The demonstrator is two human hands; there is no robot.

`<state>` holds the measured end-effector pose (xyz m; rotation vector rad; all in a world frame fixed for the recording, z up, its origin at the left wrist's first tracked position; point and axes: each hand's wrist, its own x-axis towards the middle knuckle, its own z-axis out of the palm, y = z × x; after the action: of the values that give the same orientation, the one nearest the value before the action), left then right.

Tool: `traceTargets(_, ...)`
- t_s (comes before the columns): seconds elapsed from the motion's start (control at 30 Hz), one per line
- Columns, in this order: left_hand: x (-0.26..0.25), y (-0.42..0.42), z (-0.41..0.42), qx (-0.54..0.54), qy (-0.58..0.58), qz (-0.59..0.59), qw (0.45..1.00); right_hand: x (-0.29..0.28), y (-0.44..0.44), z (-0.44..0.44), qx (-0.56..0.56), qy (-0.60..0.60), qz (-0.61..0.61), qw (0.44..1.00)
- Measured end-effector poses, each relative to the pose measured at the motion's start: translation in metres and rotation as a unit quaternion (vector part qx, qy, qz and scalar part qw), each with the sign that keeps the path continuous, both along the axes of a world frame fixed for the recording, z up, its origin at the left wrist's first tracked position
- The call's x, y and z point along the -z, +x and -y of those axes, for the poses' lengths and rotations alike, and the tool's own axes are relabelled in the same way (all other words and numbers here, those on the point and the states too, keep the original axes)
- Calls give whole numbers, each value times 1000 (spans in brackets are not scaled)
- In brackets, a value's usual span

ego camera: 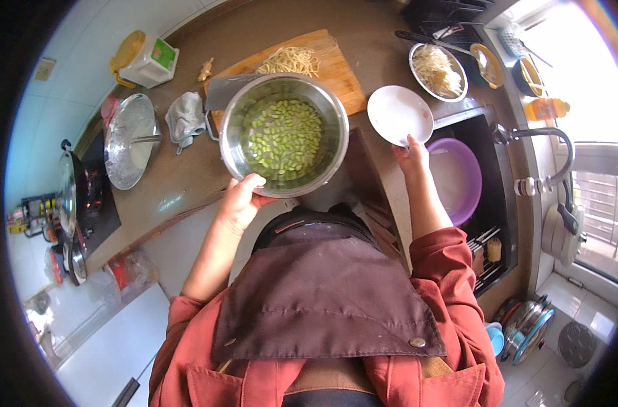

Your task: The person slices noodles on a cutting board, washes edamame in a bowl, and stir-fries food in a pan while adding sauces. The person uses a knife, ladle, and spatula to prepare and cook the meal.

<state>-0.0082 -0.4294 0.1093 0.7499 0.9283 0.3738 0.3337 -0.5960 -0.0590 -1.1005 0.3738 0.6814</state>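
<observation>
My left hand (243, 201) grips the near rim of a steel pot (336, 147), thumb over the edge. Green beans (287, 135) lie in liquid in the pot. My right hand (413, 155) holds the near edge of a white plate (399, 114), whose inside looks bare. Beyond the pot, a wooden cutting board (339, 84) bears a heap of pale noodle-like strands (290, 61). A cleaver blade (226, 92) is partly hidden behind the pot. A bowl of pale shreds (437, 70) stands past the plate.
A purple basin (466, 178) sits in the dark sink (502, 203), under a faucet (563, 137). To the left are a grey cloth (186, 118), a metal bowl (129, 114) with white contents, a lidded tub (153, 61), a ginger piece (206, 69) and a stove (97, 203).
</observation>
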Motion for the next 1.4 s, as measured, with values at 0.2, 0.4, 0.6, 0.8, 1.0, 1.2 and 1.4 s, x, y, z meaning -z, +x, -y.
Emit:
traceTargets(0.2,-10,22,-1,78,1,7,997,-30,-14,1,-189,-93,-3,977)
traceTargets(0.4,-3,90,28,184,18,38,982,-85,-40,68,-24,80,-6,997)
traceTargets(0.6,-5,172,86,244,83,13,966,-76,-28,103,147,281,-32,948)
traceTargets(0.8,8,240,139,274,120,-15,954,-57,15,143,248,322,-67,911)
traceTargets(1.0,12,280,176,302,134,-40,943,-40,37,165,324,317,-73,889)
traceTargets(1.2,27,301,180,321,161,-7,933,-7,47,174,387,345,-91,850)
traceTargets(1.4,26,311,174,381,119,1,917,-13,47,169,372,292,-93,876)
